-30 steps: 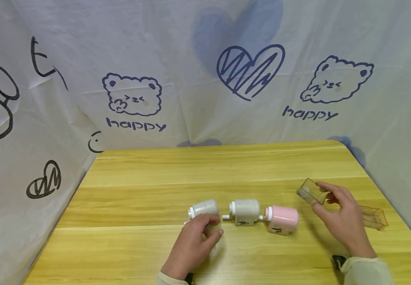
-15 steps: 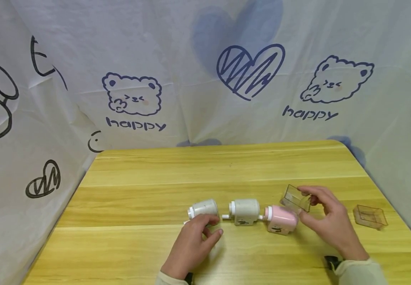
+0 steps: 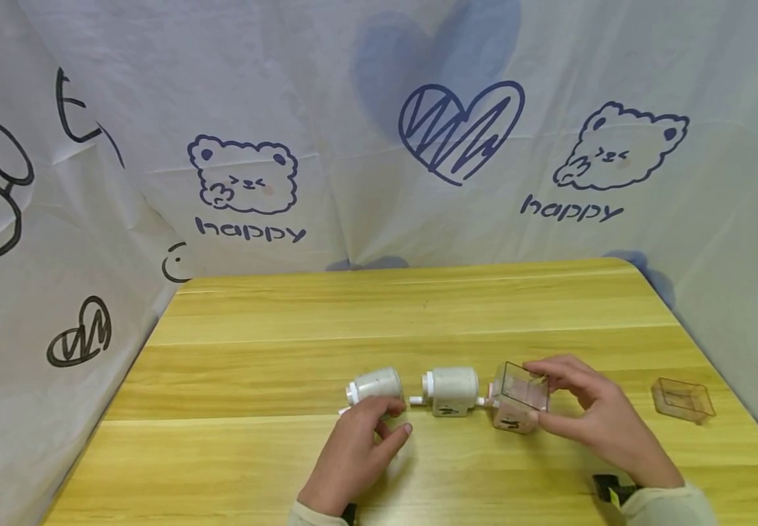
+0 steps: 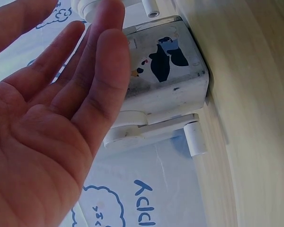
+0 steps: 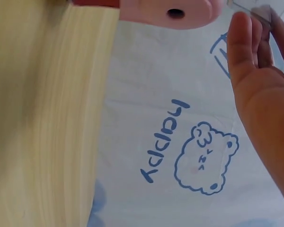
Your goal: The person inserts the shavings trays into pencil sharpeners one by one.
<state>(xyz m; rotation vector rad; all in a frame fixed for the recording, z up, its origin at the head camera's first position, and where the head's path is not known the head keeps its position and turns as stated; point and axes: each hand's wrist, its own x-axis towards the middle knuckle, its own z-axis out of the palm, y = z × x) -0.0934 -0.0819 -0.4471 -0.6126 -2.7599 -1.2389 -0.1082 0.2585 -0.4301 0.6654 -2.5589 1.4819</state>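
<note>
My right hand (image 3: pixel 605 416) pinches a clear, box-like shavings drawer (image 3: pixel 529 386) between thumb and fingers. The drawer is held over a pink crank pencil sharpener (image 3: pixel 510 421), which shows through it. From the right wrist view, the pink sharpener (image 5: pixel 194 10) has a dark round hole in its end, and the drawer (image 5: pixel 255 10) is partly cut off. My left hand (image 3: pixel 355 447) lies in front of a grey pencil sharpener (image 3: pixel 380 382) with relaxed fingers and nothing in them. In the left wrist view, a pale sharpener (image 4: pixel 189 71) with dark stickers and a white crank stands behind the fingers.
Another grey pencil sharpener (image 3: pixel 461 387) stands between the other two. A brownish see-through drawer (image 3: pixel 683 400) sits on the wooden table (image 3: pixel 274 329) near its right edge. White cloth with drawings (image 3: pixel 346 183) hangs behind the table and at its sides.
My right hand has carried the clear drawer leftward from the right of the pink sharpener to over it. The brownish drawer has come fully into sight. The left hand stays still.
</note>
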